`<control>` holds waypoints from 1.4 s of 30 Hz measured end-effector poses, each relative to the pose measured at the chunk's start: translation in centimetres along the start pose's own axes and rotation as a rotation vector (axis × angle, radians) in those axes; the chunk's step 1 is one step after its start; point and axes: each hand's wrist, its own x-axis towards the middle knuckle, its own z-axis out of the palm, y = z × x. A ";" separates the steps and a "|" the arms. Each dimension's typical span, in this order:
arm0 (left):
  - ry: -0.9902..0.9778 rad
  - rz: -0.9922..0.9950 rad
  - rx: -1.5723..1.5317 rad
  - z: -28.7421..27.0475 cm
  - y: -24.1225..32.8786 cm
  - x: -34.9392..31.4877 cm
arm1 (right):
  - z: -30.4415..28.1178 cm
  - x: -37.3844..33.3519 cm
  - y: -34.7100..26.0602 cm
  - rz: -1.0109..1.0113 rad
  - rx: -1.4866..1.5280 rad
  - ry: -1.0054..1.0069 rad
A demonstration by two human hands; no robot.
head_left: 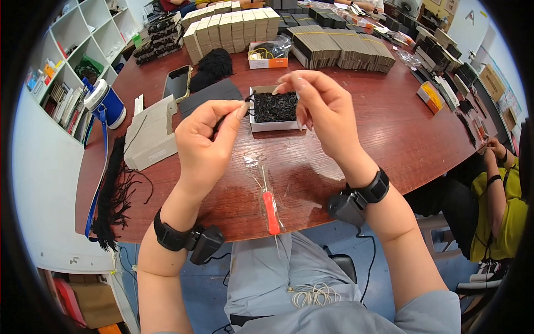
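- Black cord point(248, 101) is running between our two hands, above the middle of the tabletop point(400, 133), just in front of the small white box.
- We are pinching one end with the left hand point(204, 142), thumb and forefinger pressed together on it.
- We are gripping the other end with the right hand point(322, 111), fingertips closed on it over the box's near edge.
- White box of black cords point(272, 108) is lying open beneath the hands, toward the tabletop's centre.
- Red-handled tool point(271, 211) is resting at the near edge of the tabletop, pointing toward us.
- Phone point(177, 82) and a dark fluffy bundle point(214, 65) are sitting toward the far left.
- Grey cardboard box point(150, 136) is lying by the left edge, with black tassels point(114, 189) hanging over it.
- Rows of stacked card sleeves point(334, 47) are lining the far edge.
- Another person in yellow point(503, 206) is sitting past the right edge.
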 end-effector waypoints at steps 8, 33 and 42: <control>-0.175 -0.189 -0.222 0.0 0.6 -0.1 | 0.0 0.0 0.1 0.231 0.064 -0.276; -0.210 -0.414 -0.393 -0.1 -0.1 0.2 | -0.4 0.2 0.7 0.088 -0.016 -0.110; -0.218 -0.393 -0.350 0.1 0.0 0.1 | 0.3 0.0 0.8 0.095 0.093 -0.200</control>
